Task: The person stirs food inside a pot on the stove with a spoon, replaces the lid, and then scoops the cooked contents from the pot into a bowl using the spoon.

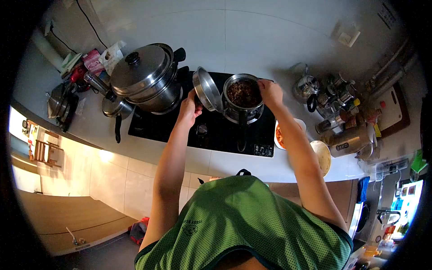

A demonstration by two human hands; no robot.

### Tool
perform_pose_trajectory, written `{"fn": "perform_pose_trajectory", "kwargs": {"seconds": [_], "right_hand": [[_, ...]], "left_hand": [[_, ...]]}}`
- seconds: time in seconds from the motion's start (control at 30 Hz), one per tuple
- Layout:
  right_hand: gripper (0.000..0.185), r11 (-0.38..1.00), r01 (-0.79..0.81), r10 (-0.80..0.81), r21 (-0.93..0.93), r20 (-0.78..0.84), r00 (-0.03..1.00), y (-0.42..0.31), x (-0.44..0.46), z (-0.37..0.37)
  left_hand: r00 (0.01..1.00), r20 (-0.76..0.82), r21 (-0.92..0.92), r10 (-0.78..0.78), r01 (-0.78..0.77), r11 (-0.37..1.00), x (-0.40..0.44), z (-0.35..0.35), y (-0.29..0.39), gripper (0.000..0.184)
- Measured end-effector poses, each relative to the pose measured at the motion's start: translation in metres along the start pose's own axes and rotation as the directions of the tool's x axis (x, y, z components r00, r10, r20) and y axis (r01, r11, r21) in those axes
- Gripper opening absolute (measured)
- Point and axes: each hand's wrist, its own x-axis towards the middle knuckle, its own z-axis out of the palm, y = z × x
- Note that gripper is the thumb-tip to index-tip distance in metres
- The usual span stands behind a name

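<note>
My left hand [191, 109] is closed on a shiny metal lid [207, 89], which it holds tilted just left of a small steel pot. The pot [231, 112] stands on the black cooktop [180, 135] with dark, lumpy food [243, 94] inside. At the pot's right rim is my right hand [271, 93], its fingers bent and partly smeared by motion; whether they grip anything cannot be made out. Below my right forearm, a white dish [300, 123] holds reddish food [280, 136].
A large lidded steel pot [148, 85] stands on the left of the cooktop, beside a small pan [116, 107]. A pale bowl [321, 157] sits near the counter's front edge. Kettles, jars and a metal canister [351, 141] crowd the right side.
</note>
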Motion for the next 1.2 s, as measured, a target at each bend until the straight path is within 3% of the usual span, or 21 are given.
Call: {"fn": "perform_pose_trajectory", "kwargs": {"seconds": [0.03, 0.1, 0.13, 0.2, 0.23, 0.3, 0.4, 0.53, 0.6, 0.63, 0.73, 0.8, 0.93, 1.0, 1.1, 1.2], "right_hand": [[0.020, 1.000, 0.000, 0.000, 0.002, 0.000, 1.000, 0.000, -0.001, 0.007], [0.020, 0.975, 0.055, -0.070, 0.217, 0.061, 0.996, -0.003, -0.002, 0.017], [0.020, 0.974, 0.054, -0.069, 0.218, 0.062, 0.996, -0.004, -0.002, 0.016], [0.022, 0.936, 0.229, -0.262, 0.267, 0.095, 0.960, -0.005, -0.005, 0.010], [0.022, 0.936, 0.228, -0.261, 0.267, 0.096, 0.960, -0.007, -0.007, -0.002], [0.021, 0.928, 0.250, -0.323, 0.276, 0.264, 0.909, -0.010, -0.009, -0.033], [0.020, 0.937, 0.300, -0.349, 0.182, 0.392, 0.851, -0.010, -0.003, -0.061], [0.020, 0.941, 0.323, -0.335, 0.095, 0.378, 0.863, 0.000, -0.002, -0.053], [0.020, 0.953, 0.297, -0.303, 0.059, 0.222, 0.927, 0.000, -0.001, -0.049], [0.020, 0.953, 0.297, -0.302, 0.058, 0.220, 0.927, -0.001, 0.002, -0.055], [0.020, 0.962, 0.254, -0.273, 0.103, 0.303, 0.913, -0.005, 0.007, -0.076], [0.020, 0.943, 0.326, -0.319, 0.063, 0.443, 0.838, -0.009, 0.006, -0.078], [0.021, 0.932, 0.362, -0.345, 0.012, 0.331, 0.878, -0.001, 0.001, -0.051], [0.022, 0.958, 0.286, -0.284, 0.014, 0.166, 0.944, 0.000, 0.001, -0.053], [0.023, 0.986, 0.147, -0.140, -0.078, 0.081, 0.987, 0.001, -0.005, -0.054], [0.023, 0.980, 0.192, -0.183, -0.054, 0.133, 0.974, 0.007, -0.019, -0.043]], "left_hand": [[1.000, 0.010, -0.020, -0.001, 0.001, 1.000, -0.002, 0.000, 0.000, 0.039], [1.000, 0.018, -0.039, 0.000, 0.001, 0.999, -0.003, 0.000, 0.001, 0.040], [1.000, 0.010, -0.031, 0.007, -0.007, 0.999, -0.003, -0.001, 0.000, 0.041], [1.000, 0.003, -0.022, 0.014, -0.014, 1.000, -0.003, -0.001, 0.000, 0.042], [1.000, -0.010, -0.019, 0.004, -0.004, 1.000, -0.002, -0.002, 0.000, 0.042], [1.000, -0.023, -0.018, -0.006, 0.006, 1.000, 0.000, -0.004, -0.002, 0.042], [1.000, -0.013, -0.026, -0.018, 0.018, 1.000, 0.003, -0.005, -0.001, 0.042], [1.000, 0.019, -0.023, 0.008, -0.007, 1.000, 0.008, -0.004, -0.003, 0.041], [0.998, 0.050, -0.030, 0.042, -0.041, 0.999, 0.008, -0.004, -0.004, 0.042], [0.999, 0.039, -0.025, 0.034, -0.033, 0.999, 0.007, -0.003, -0.003, 0.041], [0.999, 0.039, -0.026, 0.038, -0.037, 0.999, 0.006, -0.002, -0.002, 0.040], [0.997, 0.051, -0.031, 0.052, -0.050, 0.998, 0.006, 0.000, -0.001, 0.040], [0.997, 0.083, -0.001, -0.008, 0.008, 1.000, 0.009, 0.004, 0.001, 0.031], [0.996, 0.090, -0.002, -0.007, 0.007, 1.000, 0.008, 0.005, 0.001, 0.030], [0.996, 0.094, 0.006, 0.006, -0.006, 1.000, 0.005, 0.008, 0.004, 0.029], [0.998, 0.059, 0.035, -0.001, -0.001, 0.999, 0.003, 0.012, 0.008, 0.029]]}}
